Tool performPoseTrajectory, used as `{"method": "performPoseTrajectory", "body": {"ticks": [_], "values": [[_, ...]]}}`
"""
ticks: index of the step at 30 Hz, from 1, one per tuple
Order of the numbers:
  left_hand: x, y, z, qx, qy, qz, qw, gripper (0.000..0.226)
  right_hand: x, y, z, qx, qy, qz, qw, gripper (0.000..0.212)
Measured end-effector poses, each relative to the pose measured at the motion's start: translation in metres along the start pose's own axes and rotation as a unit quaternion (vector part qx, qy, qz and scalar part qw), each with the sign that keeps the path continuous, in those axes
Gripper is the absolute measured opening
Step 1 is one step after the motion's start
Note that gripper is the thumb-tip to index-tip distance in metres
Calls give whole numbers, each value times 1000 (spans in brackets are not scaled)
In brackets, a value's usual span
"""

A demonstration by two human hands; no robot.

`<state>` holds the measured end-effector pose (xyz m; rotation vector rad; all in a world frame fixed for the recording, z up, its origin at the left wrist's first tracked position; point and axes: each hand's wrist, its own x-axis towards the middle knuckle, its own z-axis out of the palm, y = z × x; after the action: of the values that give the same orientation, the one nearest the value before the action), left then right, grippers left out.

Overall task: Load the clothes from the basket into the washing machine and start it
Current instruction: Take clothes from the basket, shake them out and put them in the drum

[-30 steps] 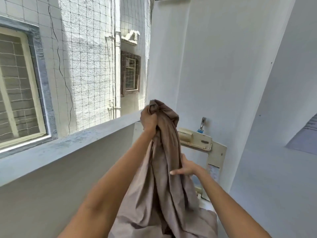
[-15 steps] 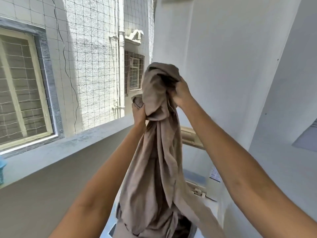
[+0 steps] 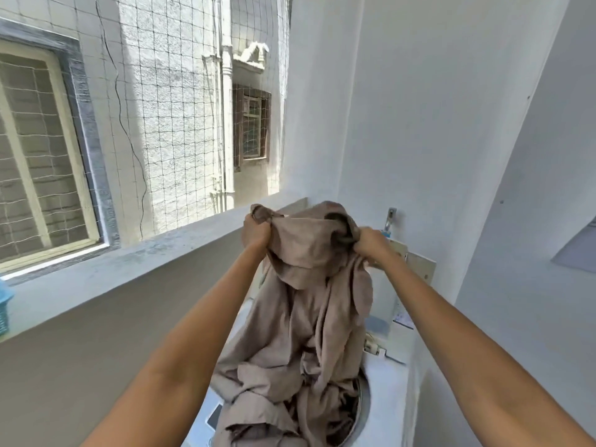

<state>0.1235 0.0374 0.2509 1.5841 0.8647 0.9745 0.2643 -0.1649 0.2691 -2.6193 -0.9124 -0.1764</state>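
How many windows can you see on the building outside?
2. One big window at the far left, one small window further back, left of the white wall. Others may be hidden.

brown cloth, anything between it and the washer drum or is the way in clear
Nothing visible blocks it. The brown cloth hangs from the left hand and right hand, and its lower folds already spill into the washing machine opening, whose lid stands raised behind.

One brown cloth (image 3: 300, 333), one washing machine (image 3: 383, 401), two hands, two windows, one blue basket (image 3: 4, 309).
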Motion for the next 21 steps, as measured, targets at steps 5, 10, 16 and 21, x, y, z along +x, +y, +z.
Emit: {"method": "performPoseTrajectory", "body": {"ticks": [5, 10, 16, 21], "values": [[8, 35, 3, -32, 72, -14, 997, 31, -24, 36, 54, 26, -337, 44, 940, 39], [11, 42, 5, 52, 45, 23, 997, 36, -25, 32, 23, 136, -320, 75, 935, 97], [-24, 35, 29, -123, -158, 25, 980, 24, -25, -29, -1, 345, -144, -68, 925, 107], [-57, 37, 22, -150, -270, 39, 950, 26, -26, -51, 20, 237, 57, -54, 968, 45]]}}
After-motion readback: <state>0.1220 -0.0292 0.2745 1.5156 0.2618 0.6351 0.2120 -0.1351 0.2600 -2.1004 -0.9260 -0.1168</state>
